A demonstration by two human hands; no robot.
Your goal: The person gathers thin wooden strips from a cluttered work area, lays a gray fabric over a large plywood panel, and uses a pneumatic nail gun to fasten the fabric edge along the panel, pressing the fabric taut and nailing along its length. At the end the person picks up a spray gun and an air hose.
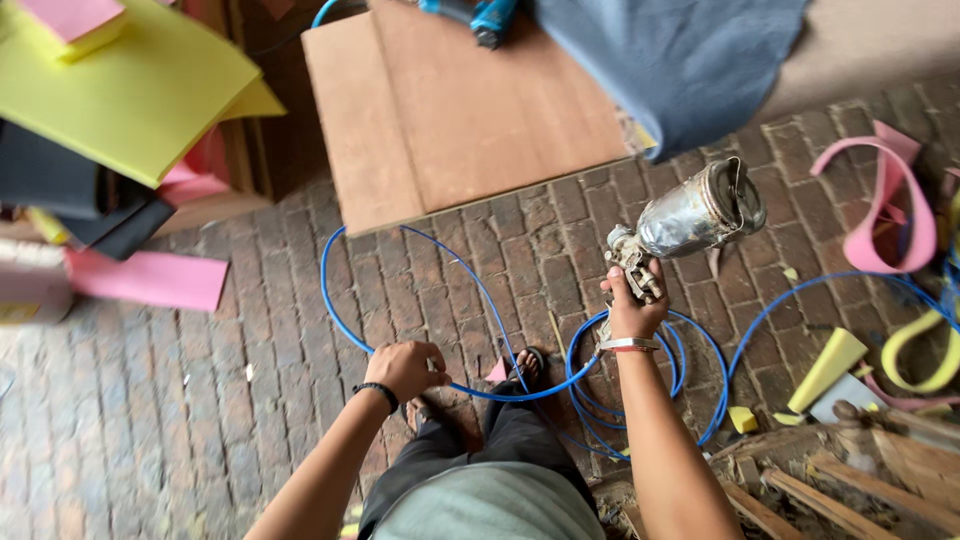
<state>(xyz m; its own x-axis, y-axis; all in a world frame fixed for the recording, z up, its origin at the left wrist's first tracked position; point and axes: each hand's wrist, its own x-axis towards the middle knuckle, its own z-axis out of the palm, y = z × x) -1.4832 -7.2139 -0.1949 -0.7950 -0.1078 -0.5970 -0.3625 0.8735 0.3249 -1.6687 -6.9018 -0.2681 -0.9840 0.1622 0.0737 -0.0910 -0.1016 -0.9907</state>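
— Where do I stand with the work now?

— As I judge it, I am at the beginning. My right hand (634,312) holds the spray gun (690,225) up by its grip, the fingers closed tight around the handle. My left hand (405,368) has the fingers curled closed on the blue hose (345,330), near my knee. The hose lies in loose loops on the brick floor (150,420), so it looks not yet sorted out. I see no fresh wet coat on the wooden board (450,110) far in front of me, so spraying seems not yet begun.

— And how does the gun look?

— It has a metal cup (700,212), silver and shiny, with stains and old residue on it, tilted to the right and away from me. The body under it is dirty grey. It hangs in the air above the bricks, right of the board's near corner, not touching anything. Whether the trigger is pressed, I cannot tell.

— What is around?

— Yellow and pink foam sheets (130,90) far left, foam scraps (830,365) on the right.
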